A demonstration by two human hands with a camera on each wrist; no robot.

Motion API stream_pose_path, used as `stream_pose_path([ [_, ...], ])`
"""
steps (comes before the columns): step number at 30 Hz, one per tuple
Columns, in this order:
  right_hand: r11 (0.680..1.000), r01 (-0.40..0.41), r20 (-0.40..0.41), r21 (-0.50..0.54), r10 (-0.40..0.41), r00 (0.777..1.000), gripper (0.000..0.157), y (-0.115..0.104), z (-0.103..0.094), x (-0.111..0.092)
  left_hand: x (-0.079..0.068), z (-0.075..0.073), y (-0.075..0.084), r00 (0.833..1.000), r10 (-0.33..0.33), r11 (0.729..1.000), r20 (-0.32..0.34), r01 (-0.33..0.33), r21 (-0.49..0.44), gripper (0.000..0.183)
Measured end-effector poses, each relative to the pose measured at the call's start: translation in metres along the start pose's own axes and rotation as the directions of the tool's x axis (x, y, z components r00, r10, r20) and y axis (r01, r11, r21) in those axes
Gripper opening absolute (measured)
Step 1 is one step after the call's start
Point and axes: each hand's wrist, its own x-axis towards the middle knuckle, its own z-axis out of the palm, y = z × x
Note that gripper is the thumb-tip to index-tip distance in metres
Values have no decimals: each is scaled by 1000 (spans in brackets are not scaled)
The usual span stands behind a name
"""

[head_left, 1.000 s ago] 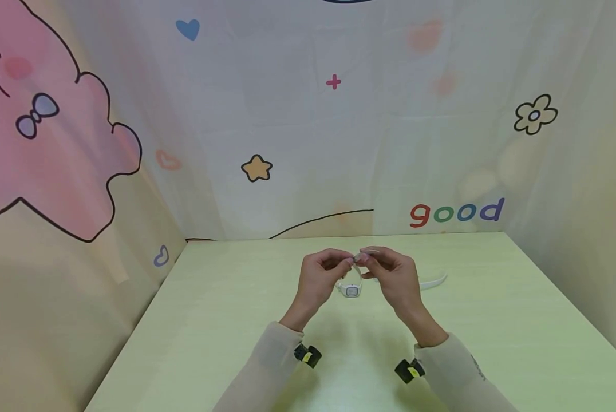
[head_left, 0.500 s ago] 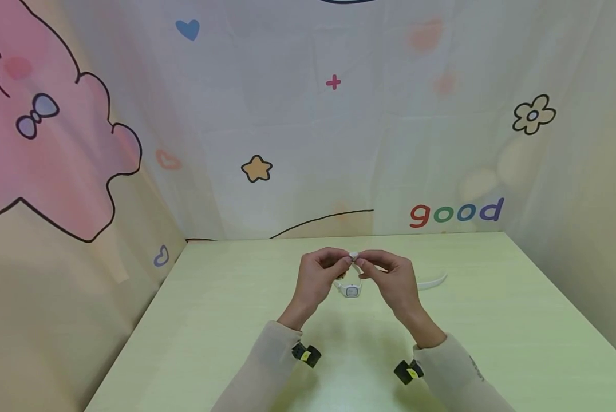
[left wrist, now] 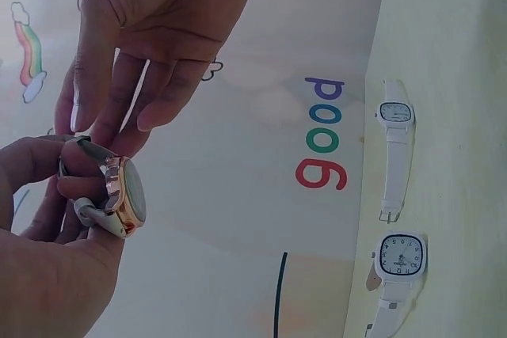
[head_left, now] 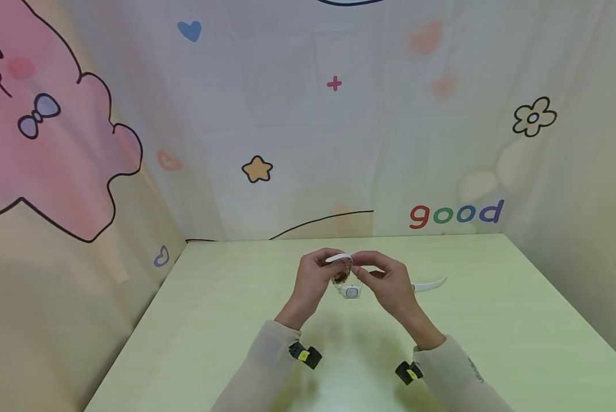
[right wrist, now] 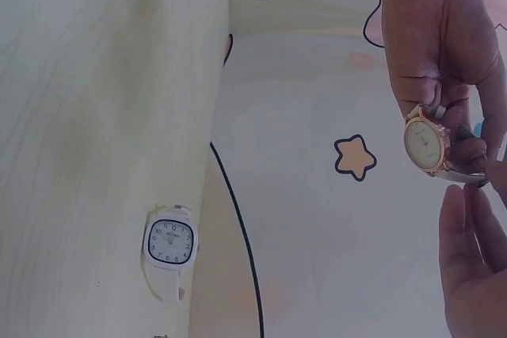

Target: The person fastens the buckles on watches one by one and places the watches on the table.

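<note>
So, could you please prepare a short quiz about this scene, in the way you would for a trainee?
1. Multiple choice: what shape is the gold-rimmed watch that the left hand holds? A) square B) round C) triangular
2. True or false: two squarish white watches lie on the table.
3. Complete: the coloured letters on the backdrop spell "____".

Key: 1. B; 2. True; 3. good
</note>
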Motion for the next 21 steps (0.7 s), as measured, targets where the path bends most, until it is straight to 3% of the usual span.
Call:
stream_pose_path([
  [10,998,51,9,-47,-50,999,16,1,1,0,0,1,3,998,-44,999,52,44,-1,19],
  [21,997,64,-37,-40,-65,997,17,0,1,1,1,-1,3,995,-9,1000,99,10,-7,22],
])
